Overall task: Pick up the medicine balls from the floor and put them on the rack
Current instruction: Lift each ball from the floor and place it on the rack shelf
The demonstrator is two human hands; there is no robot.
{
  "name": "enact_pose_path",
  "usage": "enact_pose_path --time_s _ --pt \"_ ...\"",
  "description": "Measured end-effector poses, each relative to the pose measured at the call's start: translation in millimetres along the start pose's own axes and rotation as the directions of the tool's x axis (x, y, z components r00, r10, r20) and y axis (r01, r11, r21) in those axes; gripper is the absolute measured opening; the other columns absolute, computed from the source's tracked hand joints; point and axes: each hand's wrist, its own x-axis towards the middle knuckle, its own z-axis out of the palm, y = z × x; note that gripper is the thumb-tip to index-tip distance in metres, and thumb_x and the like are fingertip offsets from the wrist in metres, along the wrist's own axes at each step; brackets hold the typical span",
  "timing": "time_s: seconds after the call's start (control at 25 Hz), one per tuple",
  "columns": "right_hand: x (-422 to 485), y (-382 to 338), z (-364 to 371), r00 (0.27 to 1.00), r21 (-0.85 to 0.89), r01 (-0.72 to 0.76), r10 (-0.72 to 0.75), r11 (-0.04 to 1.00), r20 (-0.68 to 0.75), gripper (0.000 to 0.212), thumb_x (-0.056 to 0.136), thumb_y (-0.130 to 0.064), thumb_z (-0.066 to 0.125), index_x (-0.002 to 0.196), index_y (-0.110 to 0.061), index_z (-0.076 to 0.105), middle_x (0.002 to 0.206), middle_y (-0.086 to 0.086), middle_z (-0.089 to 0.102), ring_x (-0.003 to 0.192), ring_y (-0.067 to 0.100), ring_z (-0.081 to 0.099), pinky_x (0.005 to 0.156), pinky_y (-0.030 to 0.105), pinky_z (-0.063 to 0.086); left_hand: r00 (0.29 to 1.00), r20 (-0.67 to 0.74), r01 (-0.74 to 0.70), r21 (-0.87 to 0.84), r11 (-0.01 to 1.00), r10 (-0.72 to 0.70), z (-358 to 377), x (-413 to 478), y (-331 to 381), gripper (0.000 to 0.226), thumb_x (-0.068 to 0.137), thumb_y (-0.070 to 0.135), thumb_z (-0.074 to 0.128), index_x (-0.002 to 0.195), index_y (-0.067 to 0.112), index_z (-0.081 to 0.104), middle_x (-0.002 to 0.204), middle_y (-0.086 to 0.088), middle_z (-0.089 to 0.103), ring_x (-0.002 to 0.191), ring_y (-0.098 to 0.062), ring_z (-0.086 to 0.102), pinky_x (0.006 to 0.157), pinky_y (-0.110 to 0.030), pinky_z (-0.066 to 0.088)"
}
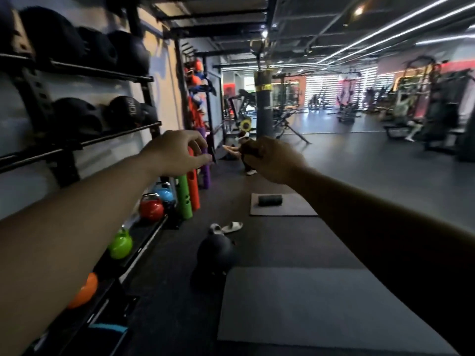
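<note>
One black medicine ball (217, 251) lies on the dark floor, just beyond the near grey mat. On my left stands the wall rack (84, 142), with several black medicine balls on its upper rail (128, 51) and more on its middle rail (126, 111). Both arms reach forward at chest height. My left hand (177, 152) hovers empty, fingers loosely curled and apart, just right of the middle rail's end. My right hand (272, 160) is also empty, its fingers bent downward. Neither hand touches a ball.
Coloured kettlebells (151, 208) sit on the rack's bottom shelf. Green, orange and purple foam rollers (191, 191) stand upright past it. A grey mat (321, 309) lies near me, another mat with a black roller (270, 200) farther on. Slippers (228, 227) lie between. A person sits beyond.
</note>
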Motion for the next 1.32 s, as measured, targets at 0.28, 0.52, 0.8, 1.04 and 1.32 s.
enact_pose_path --time_s 0.28,0.52,0.8,1.04,1.32 --pt "2 73 19 0.997 -0.015 -0.078 0.078 0.997 0.025 0.045 0.09 -0.06 0.065 0.127 -0.033 0.063 0.127 0.003 0.07 0.111 0.028 0.065 0.089 0.04 0.053 0.987 0.139 -0.082 -0.03 0.996 0.085 88 41 16 0.034 0.091 0.046 0.076 0.118 0.027 0.069 0.101 0.01 0.07 0.09 -0.014 0.066 0.072 -0.027 0.049" --pt "97 66 117 0.994 -0.007 -0.05 0.05 0.999 0.099 0.053 0.091 -0.061 0.065 0.135 -0.033 0.06 0.132 0.002 0.068 0.116 0.027 0.065 0.093 0.043 0.054 0.983 0.183 -0.016 0.006 1.0 0.015 119 96 -74 0.033 0.093 0.051 0.071 0.119 0.031 0.066 0.104 0.013 0.066 0.096 -0.014 0.065 0.08 -0.034 0.053" --pt "216 34 206 0.988 0.03 0.059 -0.062 0.998 0.14 0.057 0.091 -0.065 0.062 0.137 -0.032 0.057 0.128 0.002 0.066 0.111 0.022 0.065 0.09 0.047 0.056 0.984 0.168 0.058 0.055 0.997 -0.066 118 173 -189 0.034 0.091 0.053 0.073 0.118 0.033 0.067 0.103 0.013 0.067 0.087 -0.005 0.062 0.072 -0.028 0.048" --pt "295 76 253 0.977 0.023 0.082 -0.085 0.996 0.197 0.049 0.093 -0.061 0.064 0.132 -0.032 0.058 0.13 0.002 0.066 0.111 0.021 0.064 0.09 0.049 0.058 0.973 0.201 0.1 0.087 0.991 -0.116 168 235 -228 0.038 0.092 0.056 0.071 0.122 0.033 0.066 0.106 0.016 0.064 0.095 -0.011 0.063 0.084 -0.036 0.054" --pt "391 150 282 0.942 0.061 0.203 -0.212 0.977 0.26 0.053 0.091 -0.064 0.063 0.132 -0.031 0.061 0.12 0.002 0.07 0.107 0.026 0.067 0.088 0.045 0.057 0.942 0.139 0.284 0.148 0.947 -0.304 213 302 -233 0.034 0.09 0.056 0.072 0.115 0.033 0.067 0.106 0.013 0.068 0.095 -0.012 0.064 0.081 -0.033 0.051"
